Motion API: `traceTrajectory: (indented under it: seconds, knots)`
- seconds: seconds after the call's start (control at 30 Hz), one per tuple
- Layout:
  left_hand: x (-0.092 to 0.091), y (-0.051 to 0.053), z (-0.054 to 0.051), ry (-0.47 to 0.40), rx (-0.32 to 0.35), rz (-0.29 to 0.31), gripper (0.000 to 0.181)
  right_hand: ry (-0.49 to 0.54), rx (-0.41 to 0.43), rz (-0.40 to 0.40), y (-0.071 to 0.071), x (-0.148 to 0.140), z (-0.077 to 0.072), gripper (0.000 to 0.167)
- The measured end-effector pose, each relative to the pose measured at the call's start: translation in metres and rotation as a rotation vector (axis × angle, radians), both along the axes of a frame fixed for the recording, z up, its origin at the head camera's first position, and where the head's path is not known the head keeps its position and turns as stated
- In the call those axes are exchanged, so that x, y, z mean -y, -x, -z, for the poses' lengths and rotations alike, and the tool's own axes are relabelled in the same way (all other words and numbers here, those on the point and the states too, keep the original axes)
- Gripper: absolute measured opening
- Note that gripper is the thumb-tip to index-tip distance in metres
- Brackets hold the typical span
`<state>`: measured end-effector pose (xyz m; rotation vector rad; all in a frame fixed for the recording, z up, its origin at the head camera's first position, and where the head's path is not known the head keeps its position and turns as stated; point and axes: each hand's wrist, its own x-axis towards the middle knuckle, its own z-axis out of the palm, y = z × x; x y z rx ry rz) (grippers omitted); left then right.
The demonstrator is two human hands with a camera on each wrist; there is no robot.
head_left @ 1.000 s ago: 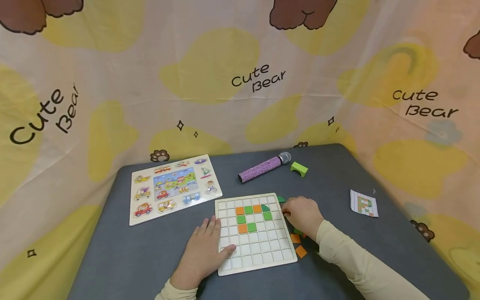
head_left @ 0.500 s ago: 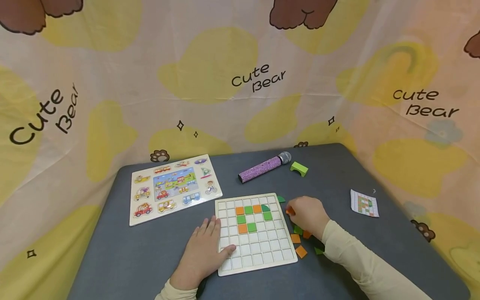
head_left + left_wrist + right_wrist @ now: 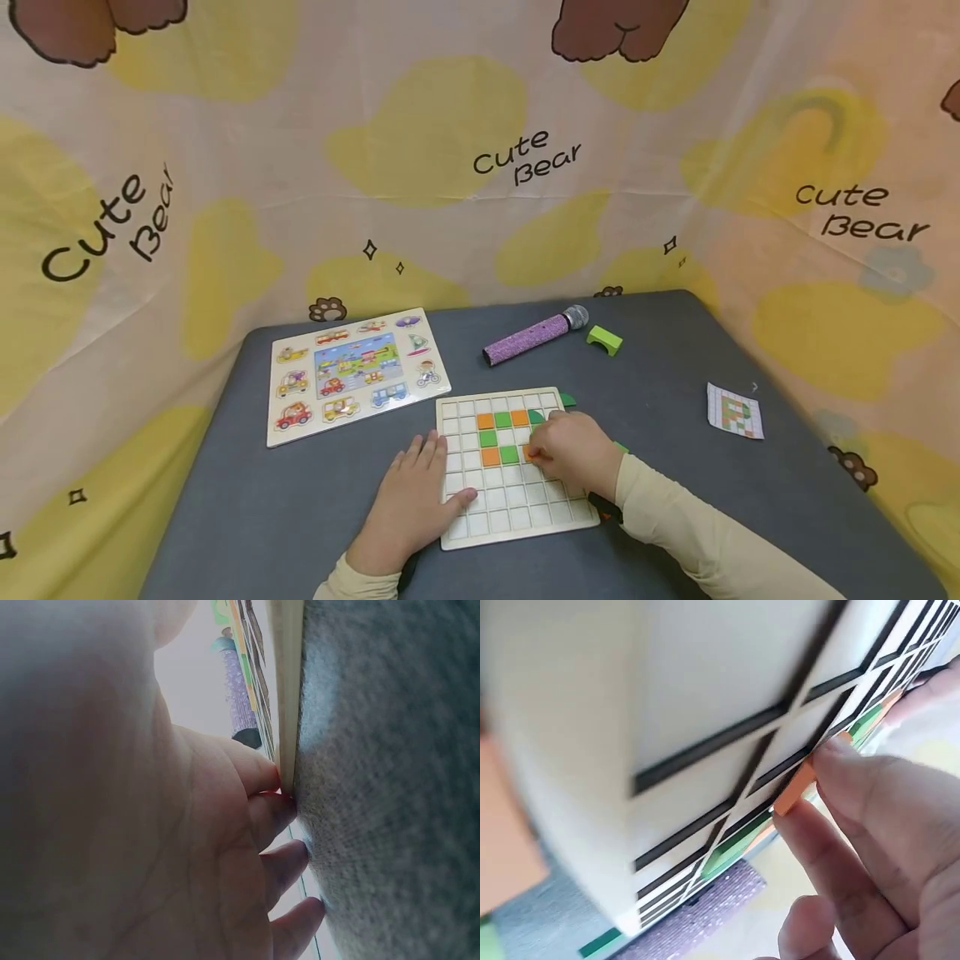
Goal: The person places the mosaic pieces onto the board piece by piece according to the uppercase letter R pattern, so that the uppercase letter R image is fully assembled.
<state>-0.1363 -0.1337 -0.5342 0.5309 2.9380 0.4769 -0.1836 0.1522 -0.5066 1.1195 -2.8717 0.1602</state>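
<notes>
Orange tile (image 3: pixel 795 789): near the centre of the grid board (image 3: pixel 497 500), at three o'clock of an adjacent green square tile (image 3: pixel 510 454); tilted in the right wrist view, full seating in its cell not determinable. Right hand (image 3: pixel 577 452): over the board's three o'clock side, pinching the orange tile between thumb and fingertip. Left hand (image 3: pixel 414 493): spread, fingers extended along the board's nine o'clock edge, thumb over the board face. Grid board: flat on the grey bench (image 3: pixel 217 517), with a twelve o'clock row of three square tiles (image 3: pixel 502 420), orange, green and orange, ending in a green quarter-round tile (image 3: pixel 536 416). Relative to the board, on the bench: picture puzzle (image 3: pixel 356 375) at ten o'clock; purple microphone (image 3: pixel 528 339), with head toward two o'clock, at twelve; light green arch block (image 3: pixel 604 340) at one; loose green piece (image 3: pixel 568 400) just beside the one o'clock corner; pattern card (image 3: pixel 735 412) at three, well apart. Behind the bench, at twelve: bear-print cloth (image 3: pixel 427 133).
</notes>
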Motion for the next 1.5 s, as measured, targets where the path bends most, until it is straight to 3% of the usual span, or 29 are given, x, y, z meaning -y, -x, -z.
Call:
traceTrajectory:
  seconds: [0.23,0.43,0.53,0.73,0.87,1.0,1.13,1.27,1.5]
  knots:
    - [-0.002,-0.001,-0.001,0.009,0.005,0.003,0.096,-0.02,0.017,-0.036,0.0,0.008,0.0,0.004]
    - [-0.001,0.0,-0.001,0.021,0.005,-0.002,0.096,-0.019,0.107,-0.051,0.001,0.006,-0.003,0.012]
    - [0.0,0.0,-0.001,0.019,0.017,-0.003,0.096,-0.004,0.158,-0.034,-0.001,0.001,-0.003,0.022]
    - [0.0,0.0,-0.002,0.001,0.02,-0.007,0.095,0.014,0.205,0.094,-0.001,-0.018,-0.007,0.025]
    - [-0.001,0.001,-0.001,0.008,0.02,-0.001,0.096,0.023,0.207,0.226,0.009,-0.04,-0.01,0.031]
    - [0.0,0.002,-0.001,0.007,0.014,0.006,0.096,0.02,0.212,0.334,0.03,-0.059,-0.006,0.045]
    - [0.0,0.001,-0.001,0.001,0.017,0.008,0.095,-0.022,0.222,0.327,0.05,-0.066,0.003,0.054]
    - [-0.001,0.001,-0.001,-0.005,0.023,0.01,0.095,-0.06,0.216,0.304,0.061,-0.063,0.009,0.054]
    - [-0.001,0.002,0.0,-0.004,0.023,0.006,0.096,-0.031,0.194,0.307,0.059,-0.058,0.007,0.034]
